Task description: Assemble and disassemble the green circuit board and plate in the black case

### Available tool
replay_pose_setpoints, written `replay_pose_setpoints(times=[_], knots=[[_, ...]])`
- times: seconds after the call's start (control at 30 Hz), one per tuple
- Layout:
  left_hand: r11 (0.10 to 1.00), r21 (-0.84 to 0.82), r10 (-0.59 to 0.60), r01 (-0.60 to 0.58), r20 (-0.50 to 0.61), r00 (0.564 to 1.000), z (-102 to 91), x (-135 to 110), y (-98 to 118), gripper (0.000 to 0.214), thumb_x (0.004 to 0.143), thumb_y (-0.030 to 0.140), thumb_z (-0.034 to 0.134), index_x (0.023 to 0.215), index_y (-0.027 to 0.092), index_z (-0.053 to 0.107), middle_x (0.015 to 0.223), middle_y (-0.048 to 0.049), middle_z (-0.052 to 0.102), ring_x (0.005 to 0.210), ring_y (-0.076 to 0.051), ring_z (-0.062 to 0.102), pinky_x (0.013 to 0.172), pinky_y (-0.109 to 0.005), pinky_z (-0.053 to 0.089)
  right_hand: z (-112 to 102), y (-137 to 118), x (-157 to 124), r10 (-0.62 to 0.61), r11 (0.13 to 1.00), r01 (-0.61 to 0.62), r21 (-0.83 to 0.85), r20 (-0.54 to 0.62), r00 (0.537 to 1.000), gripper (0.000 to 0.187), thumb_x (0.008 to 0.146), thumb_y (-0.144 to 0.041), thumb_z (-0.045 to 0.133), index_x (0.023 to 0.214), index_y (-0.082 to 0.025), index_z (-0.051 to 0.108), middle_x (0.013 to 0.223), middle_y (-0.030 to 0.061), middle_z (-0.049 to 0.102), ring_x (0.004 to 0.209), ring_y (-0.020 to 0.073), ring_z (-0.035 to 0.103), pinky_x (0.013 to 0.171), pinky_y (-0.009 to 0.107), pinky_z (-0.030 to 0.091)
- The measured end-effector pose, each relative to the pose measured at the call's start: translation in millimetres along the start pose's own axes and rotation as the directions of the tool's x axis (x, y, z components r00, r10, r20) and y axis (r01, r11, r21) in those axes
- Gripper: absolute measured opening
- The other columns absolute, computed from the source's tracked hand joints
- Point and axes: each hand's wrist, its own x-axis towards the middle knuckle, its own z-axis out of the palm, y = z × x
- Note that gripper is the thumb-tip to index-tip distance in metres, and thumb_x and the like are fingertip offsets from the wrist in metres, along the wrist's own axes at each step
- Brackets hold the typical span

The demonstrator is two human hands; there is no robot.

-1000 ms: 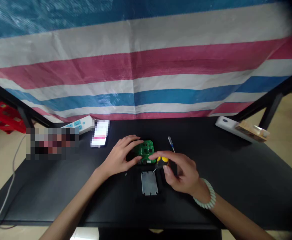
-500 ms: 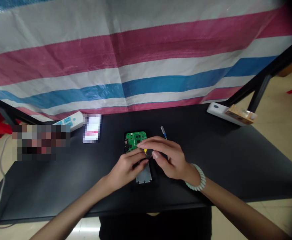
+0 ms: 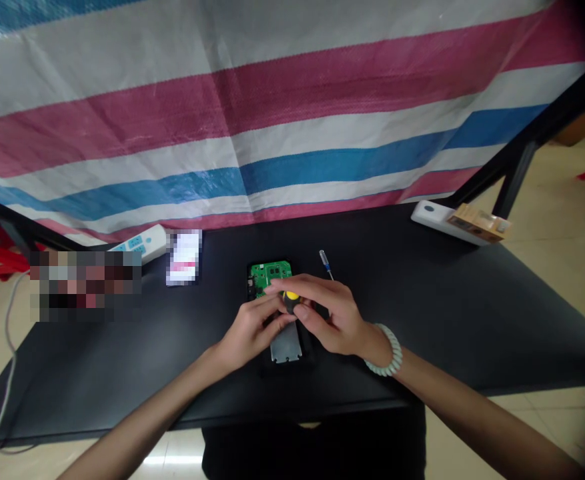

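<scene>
A green circuit board (image 3: 268, 273) lies in a black case on the black table (image 3: 422, 313). Just in front of it lies a grey metal plate (image 3: 286, 345). My right hand (image 3: 325, 317) is closed around a stubby screwdriver with a yellow-and-black handle (image 3: 291, 299), held over the board's near edge. My left hand (image 3: 251, 327) has its fingers curled and pinched against the screwdriver's lower end, between board and plate. What the left fingertips hold is hidden. A pale green bead bracelet (image 3: 386, 350) circles my right wrist.
A small blue-handled screwdriver (image 3: 326, 263) lies right of the board. A white power strip (image 3: 139, 245) and a blurred card (image 3: 185, 257) sit at the back left. Another white strip with a tan block (image 3: 459, 222) is at the back right. A striped tarp (image 3: 272, 120) hangs behind.
My left hand left the board and came in beside the screwdriver's tip. My right hand carried the screwdriver left over the board's near edge. The view tilted down and shifted.
</scene>
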Motion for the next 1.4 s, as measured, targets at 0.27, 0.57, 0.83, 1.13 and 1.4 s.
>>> replay_pose_setpoints(times=[0.27,0.57,0.83,1.13,1.4], knots=[[0.998,0.04,0.042,-0.04,-0.059,0.997,4.3,2,-5,0.024,0.106,0.035,0.065,0.093,0.016,0.067,0.082,-0.0012,0.065,0.068,-0.012,0.058,0.062,-0.024,0.046,1,-1,2,-0.001,0.999,0.003,0.033,-0.045,0.999,0.041,0.106,-0.022,0.059,0.147,-0.025,0.064,0.133,0.0081,0.077,0.113,0.02,0.077,0.087,0.033,0.069],[0.997,0.029,0.071,-0.071,0.018,0.997,-0.8,2,-6,0.022,0.108,0.029,0.06,0.095,0.015,0.069,0.088,-0.0051,0.07,0.078,-0.016,0.063,0.072,-0.029,0.052,2,-1,1,-0.041,0.999,0.041,0.025,0.002,0.999,0.044,0.11,-0.022,0.051,0.153,-0.027,0.058,0.135,0.0082,0.076,0.091,0.0145,0.078,0.081,0.031,0.067],[0.996,-0.077,0.027,-0.033,-0.081,0.996,6.6,11,-5,0.021,0.102,0.037,0.072,0.097,0.016,0.072,0.091,-0.0046,0.07,0.081,-0.016,0.064,0.07,-0.027,0.051,6,1,-2,-0.002,1.0,0.001,-0.025,-0.048,0.999,0.044,0.105,-0.024,0.061,0.149,-0.028,0.062,0.105,0.0038,0.078,0.053,0.0083,0.053,0.048,0.023,0.049],[0.998,-0.056,0.023,-0.02,0.047,0.999,-4.5,10,-2,0.025,0.108,0.036,0.061,0.118,0.017,0.075,0.1,-0.0089,0.071,0.094,-0.021,0.069,0.086,-0.035,0.058,6,0,-2,0.043,0.999,-0.045,-0.025,-0.081,0.996,0.043,0.104,-0.026,0.061,0.147,-0.026,0.063,0.113,0.0063,0.08,0.049,0.0074,0.051,0.043,0.022,0.049],[0.999,0.034,0.029,-0.028,-0.037,0.999,-7.6,11,-4,0.025,0.099,0.036,0.075,0.117,0.019,0.072,0.115,-0.0091,0.074,0.105,-0.024,0.069,0.093,-0.038,0.055,6,4,-3,0.054,0.998,-0.055,-0.006,-0.136,0.989,0.047,0.103,-0.021,0.062,0.15,-0.025,0.059,0.098,0.0025,0.08,0.05,0.0083,0.056,0.045,0.021,0.051]])
